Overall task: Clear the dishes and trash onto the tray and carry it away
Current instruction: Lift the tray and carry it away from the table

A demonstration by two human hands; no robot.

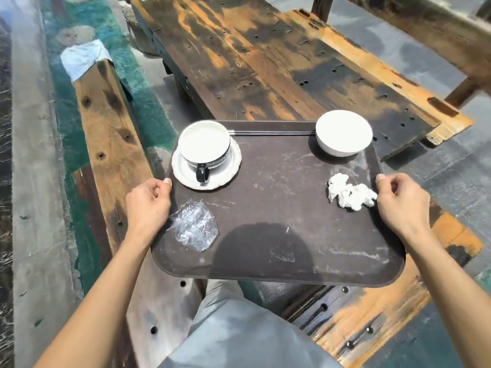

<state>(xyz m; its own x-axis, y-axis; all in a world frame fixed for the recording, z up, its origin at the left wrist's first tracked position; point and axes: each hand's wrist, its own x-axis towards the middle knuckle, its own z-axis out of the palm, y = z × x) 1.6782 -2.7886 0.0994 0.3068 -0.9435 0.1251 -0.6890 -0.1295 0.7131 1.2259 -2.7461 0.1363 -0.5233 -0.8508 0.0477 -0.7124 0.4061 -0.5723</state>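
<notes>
Left hand (pixel 148 200) and right hand (pixel 401 197) each clamp a short edge of the tray (pixel 279 208), long axis spanning between them; cup (pixel 204 147) sits nearest the left hand.

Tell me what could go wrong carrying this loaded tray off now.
1. The cup on its saucer and the white bowl sit near the tray's far edge; a forward tilt could slide them off.
2. The plastic wrapper and crumpled napkin lie loose and may blow away.
3. The chopsticks could roll.
</notes>
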